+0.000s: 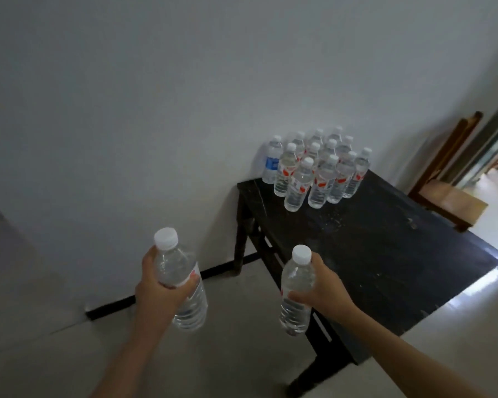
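Observation:
My left hand [158,291] grips a clear water bottle [184,300] with a white cap and a red-and-white label, held upright over the floor left of the table. My right hand [319,285] grips a second such bottle [295,305] around its middle, at the near left edge of the black table [385,254]. Several more capped bottles [319,173] stand upright in tight rows at the table's far corner by the wall; one [271,163] at the back left has a blue label.
A grey wall [156,110] runs behind the table, with a black skirting strip along the pale floor [227,354]. A wooden chair [449,196] stands beyond the table on the right, beside a bright doorway. The table's near part is bare, dusty wood.

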`<action>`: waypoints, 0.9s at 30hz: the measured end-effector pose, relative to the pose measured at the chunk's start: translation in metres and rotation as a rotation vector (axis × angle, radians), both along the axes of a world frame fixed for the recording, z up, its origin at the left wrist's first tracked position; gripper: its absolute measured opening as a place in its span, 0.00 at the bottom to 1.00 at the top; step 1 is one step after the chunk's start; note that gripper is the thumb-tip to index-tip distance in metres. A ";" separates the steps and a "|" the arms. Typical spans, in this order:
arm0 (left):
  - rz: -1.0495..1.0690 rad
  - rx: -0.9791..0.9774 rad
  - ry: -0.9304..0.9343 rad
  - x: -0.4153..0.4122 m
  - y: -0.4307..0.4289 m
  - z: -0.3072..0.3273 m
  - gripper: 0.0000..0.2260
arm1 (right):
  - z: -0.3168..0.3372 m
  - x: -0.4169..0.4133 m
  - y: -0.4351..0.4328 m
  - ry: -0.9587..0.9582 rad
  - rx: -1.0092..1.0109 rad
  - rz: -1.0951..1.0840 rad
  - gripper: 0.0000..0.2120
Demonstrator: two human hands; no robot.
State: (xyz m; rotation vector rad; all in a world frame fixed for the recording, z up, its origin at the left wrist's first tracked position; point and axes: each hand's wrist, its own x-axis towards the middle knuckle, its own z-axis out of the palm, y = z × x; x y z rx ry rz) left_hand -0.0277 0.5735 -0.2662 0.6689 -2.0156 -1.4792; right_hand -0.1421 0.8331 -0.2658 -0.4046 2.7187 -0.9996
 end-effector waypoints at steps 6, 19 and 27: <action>-0.214 0.084 -0.052 -0.053 0.007 -0.021 0.37 | -0.009 0.001 0.025 -0.046 -0.003 -0.205 0.35; -0.593 0.042 -0.062 -0.181 0.070 -0.045 0.35 | -0.014 -0.084 0.084 0.027 -0.024 -0.450 0.39; -0.652 0.035 -0.065 -0.299 0.129 -0.053 0.31 | -0.029 -0.198 0.112 0.035 -0.113 -0.442 0.37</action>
